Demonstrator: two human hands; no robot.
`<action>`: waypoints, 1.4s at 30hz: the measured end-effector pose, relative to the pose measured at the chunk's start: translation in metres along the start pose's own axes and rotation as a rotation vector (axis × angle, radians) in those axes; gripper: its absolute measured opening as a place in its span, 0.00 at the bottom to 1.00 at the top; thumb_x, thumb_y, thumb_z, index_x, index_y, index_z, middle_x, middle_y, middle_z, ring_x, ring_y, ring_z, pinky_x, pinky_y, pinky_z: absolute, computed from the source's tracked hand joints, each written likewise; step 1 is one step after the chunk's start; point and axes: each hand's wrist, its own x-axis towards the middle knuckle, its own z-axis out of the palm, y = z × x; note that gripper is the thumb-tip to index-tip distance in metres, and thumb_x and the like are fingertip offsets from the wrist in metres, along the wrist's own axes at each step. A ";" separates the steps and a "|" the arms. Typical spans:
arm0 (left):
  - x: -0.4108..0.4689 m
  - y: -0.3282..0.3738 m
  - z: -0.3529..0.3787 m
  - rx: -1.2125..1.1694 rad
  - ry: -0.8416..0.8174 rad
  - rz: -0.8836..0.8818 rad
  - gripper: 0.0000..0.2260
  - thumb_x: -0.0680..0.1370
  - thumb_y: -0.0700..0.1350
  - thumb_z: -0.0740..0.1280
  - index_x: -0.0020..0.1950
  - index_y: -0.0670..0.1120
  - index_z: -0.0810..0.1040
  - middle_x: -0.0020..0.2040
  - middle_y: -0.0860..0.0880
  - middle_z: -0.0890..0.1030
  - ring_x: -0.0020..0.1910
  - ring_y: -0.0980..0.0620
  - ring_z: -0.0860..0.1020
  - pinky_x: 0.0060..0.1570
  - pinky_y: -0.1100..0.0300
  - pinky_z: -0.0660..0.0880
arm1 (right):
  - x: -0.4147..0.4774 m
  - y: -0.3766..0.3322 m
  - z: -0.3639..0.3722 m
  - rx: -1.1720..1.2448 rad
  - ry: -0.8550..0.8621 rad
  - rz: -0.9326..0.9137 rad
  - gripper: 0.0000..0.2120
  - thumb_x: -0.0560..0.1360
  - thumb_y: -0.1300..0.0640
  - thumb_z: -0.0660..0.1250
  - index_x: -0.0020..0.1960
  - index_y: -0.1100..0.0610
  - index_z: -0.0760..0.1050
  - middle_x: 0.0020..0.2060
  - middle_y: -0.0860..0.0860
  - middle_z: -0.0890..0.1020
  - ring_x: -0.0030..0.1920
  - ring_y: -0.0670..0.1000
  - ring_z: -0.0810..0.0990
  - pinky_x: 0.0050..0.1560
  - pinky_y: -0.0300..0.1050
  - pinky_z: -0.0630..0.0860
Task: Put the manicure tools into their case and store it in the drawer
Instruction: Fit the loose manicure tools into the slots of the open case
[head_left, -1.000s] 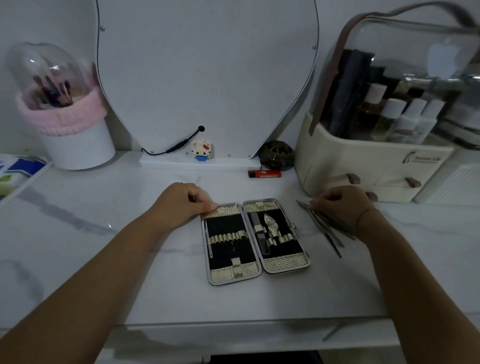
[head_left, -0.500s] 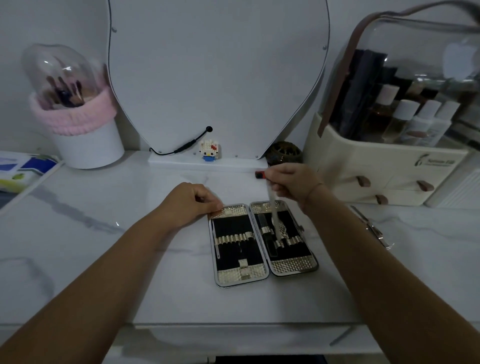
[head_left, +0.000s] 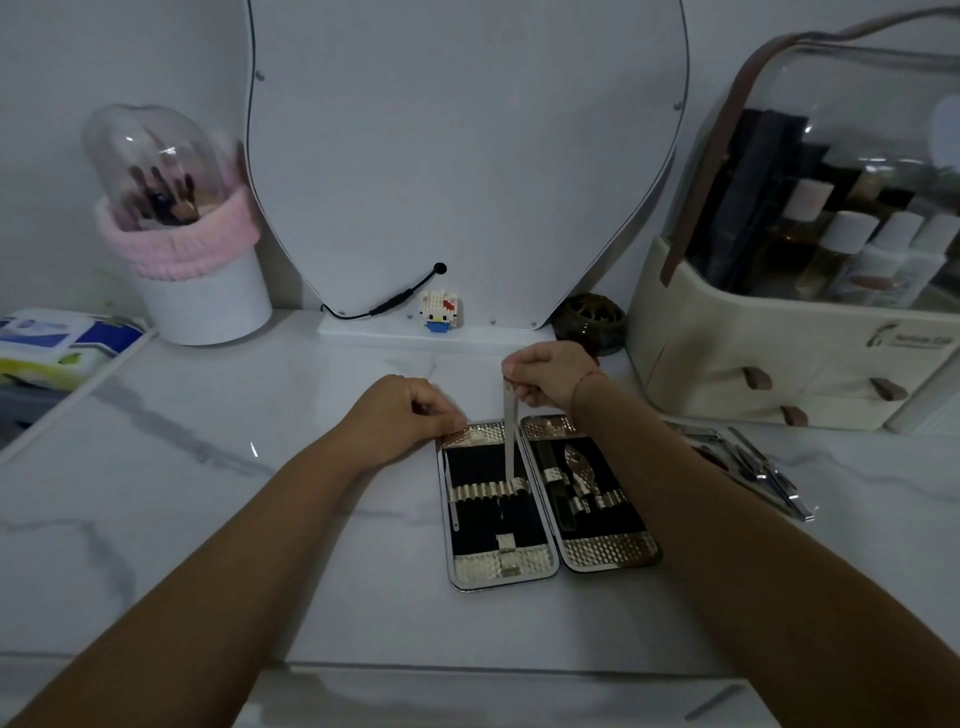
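The manicure case (head_left: 613, 553) lies open flat on the marble top, two black-lined halves with metallic edges. My left hand (head_left: 402, 415) presses on the top left corner of the case. My right hand (head_left: 550, 376) pinches the upper end of a slim metal tool (head_left: 510, 441), which points down with its tip at the elastic loops of the left half. The right half holds a few tools, and one thin tool sits at the left edge of the left half. Several loose manicure tools (head_left: 753, 467) lie on the table to the right of the case.
A cream cosmetic organiser (head_left: 769, 358) with small drawers stands at the back right. A mirror (head_left: 467, 156), a small toy figure (head_left: 440, 310) and a dark round holder (head_left: 589, 322) line the back. A brush cup (head_left: 192, 270) and a wipes pack (head_left: 57, 340) sit at the left.
My right hand took a tool from the pile on the right, carried it over the case, and now holds it over the left half instead of the right. My left hand stayed put.
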 end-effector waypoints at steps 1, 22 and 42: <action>0.001 -0.001 0.000 0.001 0.000 0.001 0.06 0.69 0.43 0.75 0.35 0.54 0.83 0.34 0.58 0.83 0.36 0.61 0.79 0.41 0.71 0.73 | 0.000 0.000 0.000 -0.030 -0.016 -0.012 0.03 0.72 0.66 0.67 0.45 0.65 0.78 0.29 0.53 0.78 0.24 0.43 0.74 0.26 0.33 0.72; 0.002 -0.001 -0.001 0.036 -0.005 0.017 0.09 0.69 0.45 0.75 0.33 0.58 0.82 0.33 0.60 0.82 0.36 0.62 0.78 0.40 0.71 0.72 | 0.011 0.004 -0.007 -0.094 -0.052 -0.005 0.04 0.72 0.65 0.68 0.39 0.59 0.79 0.27 0.51 0.79 0.22 0.42 0.71 0.23 0.33 0.68; 0.001 0.000 -0.001 0.079 -0.005 0.002 0.08 0.70 0.45 0.74 0.34 0.56 0.82 0.35 0.57 0.83 0.37 0.59 0.80 0.42 0.68 0.73 | 0.005 -0.013 -0.008 -0.549 -0.334 0.077 0.04 0.69 0.59 0.71 0.43 0.58 0.83 0.21 0.44 0.79 0.21 0.41 0.70 0.27 0.36 0.70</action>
